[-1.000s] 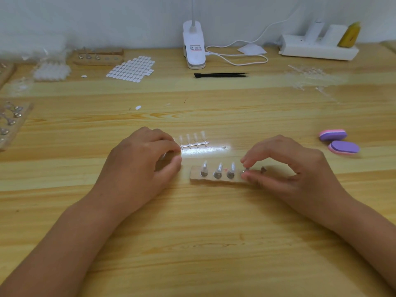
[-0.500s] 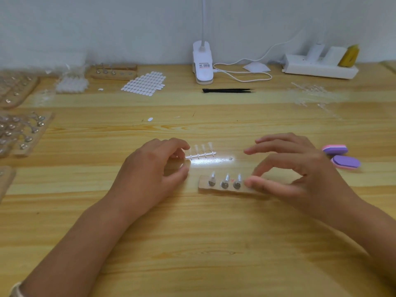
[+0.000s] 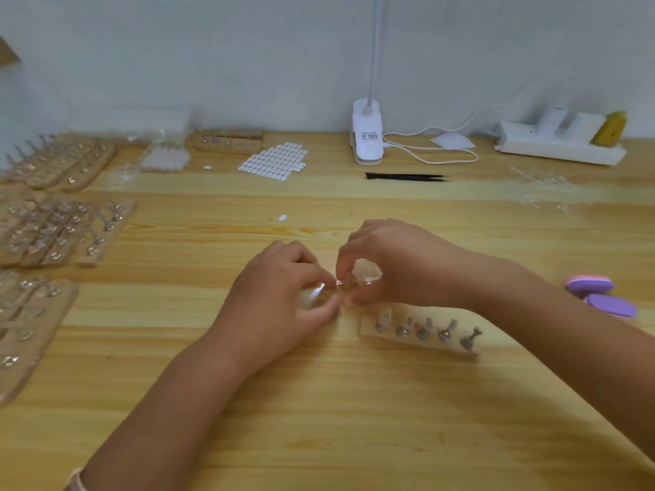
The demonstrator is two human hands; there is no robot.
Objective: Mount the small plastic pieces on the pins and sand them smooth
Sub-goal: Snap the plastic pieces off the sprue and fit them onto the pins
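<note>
Centre frame: I see left hand (image 3: 280, 299) and right hand (image 3: 397, 267) pinching what looks like the clear plastic strip (image 3: 349, 284) between them | pin block (image 3: 367, 331) just lower right, on table (image 3: 319, 419).

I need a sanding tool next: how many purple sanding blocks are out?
2. A pink-topped block lies at the far right; a plain purple block sits just nearer, beside it.
</note>
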